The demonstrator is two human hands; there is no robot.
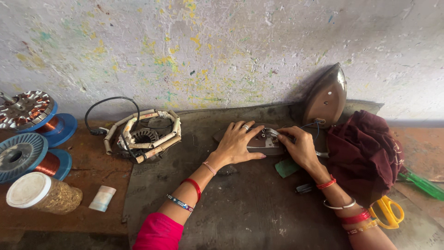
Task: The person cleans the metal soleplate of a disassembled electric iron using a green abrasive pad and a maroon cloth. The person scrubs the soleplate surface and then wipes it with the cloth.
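A flat metal iron part [264, 142] is pinned on the dark mat [240, 203] by the left hand [237, 142], fingers spread flat. It is gripped at its right end by the right hand [299, 147], fingertips pinched on the fittings (blue wire [309, 125] nearby). The iron shell [327, 96] is propped against the wall.

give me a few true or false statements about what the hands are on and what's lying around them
1. Both hands rest on a flat metal plate. True: the left hand lies flat on the metal plate, and the right hand fingers its edge.
2. The yellow scissors lie left of the left hand. False: the scissors lie at the right, beside the right forearm.
3. The iron soleplate leans against the wall. True.
4. The copper wire spools have red flanges. False: the flanges are blue.
5. A dark red cloth lies right of the right hand. True.
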